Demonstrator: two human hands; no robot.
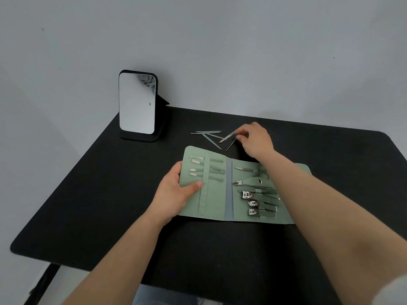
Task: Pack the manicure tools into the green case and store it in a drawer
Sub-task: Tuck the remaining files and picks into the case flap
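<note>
The green case (217, 194) lies open and flat on the black table (88, 205). Several small tools sit under its left strap, and nippers, scissors and three clippers (253, 203) fill its right half. My left hand (176, 190) grips the case's left edge, thumb on the lining. Beyond the case, several thin loose tools (209, 135) lie on the table. My right hand (253, 138) reaches over the case and pinches the end of a flat metal tool (228, 137) there; a thin dark tool (230, 144) lies just beside it.
A standing mirror (137, 104) on a black base is at the table's back left corner. A grey wall runs behind the table. The table's front and left edges drop off to a pale floor. No drawer is in view.
</note>
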